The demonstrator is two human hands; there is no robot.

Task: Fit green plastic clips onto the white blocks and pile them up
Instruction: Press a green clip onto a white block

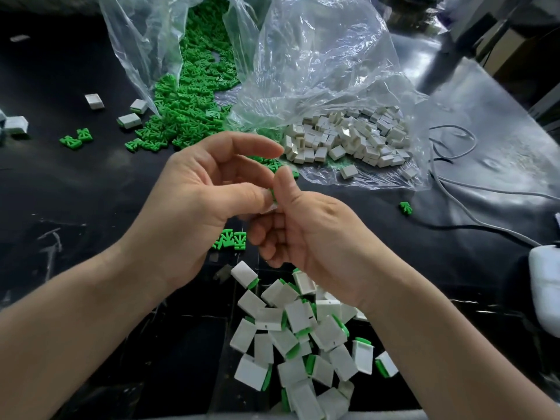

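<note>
Black glossy table (75,207), scuffed with pale scratches at 8 o'clock. No readable writing or labels anywhere.

Two clear, crinkled plastic bags lie open at 12 o'clock. The left bag (145,40) spills green clips (188,104): too many to count, small flat moulded pieces with ribbed, fan-like faces. The right bag (318,56) holds bare white blocks (348,137), again too many to count, small matte rectangular shells, some showing a hollow side.

Finished pile (297,338) at 6 o'clock, under my wrists: roughly thirty white blocks, each with a green edge showing at one end, lying jumbled and overlapping.

White rounded object (545,286) at 3 o'clock, cut by the frame edge; two cables (454,183), one grey and one black, run toward it.

Strays: about five white blocks (94,101) scattered at 10 o'clock, two loose blocks just outside the right bag's heap, a pair of green clips (75,139) at 9–10 o'clock, another pair (231,239) just below my hands, one single clip (406,208) at 3 o'clock.

My left hand (194,201) sits centre, palm turned toward me, index finger curved over, thumb pressing against a small piece (273,199) of which only a green sliver with a white edge shows. My right hand (315,234) meets it from the right, thumb upright against the same piece, other fingers curled beneath. Both hands are pinching it between them; whether clip and block are fully seated I cannot tell.
</note>
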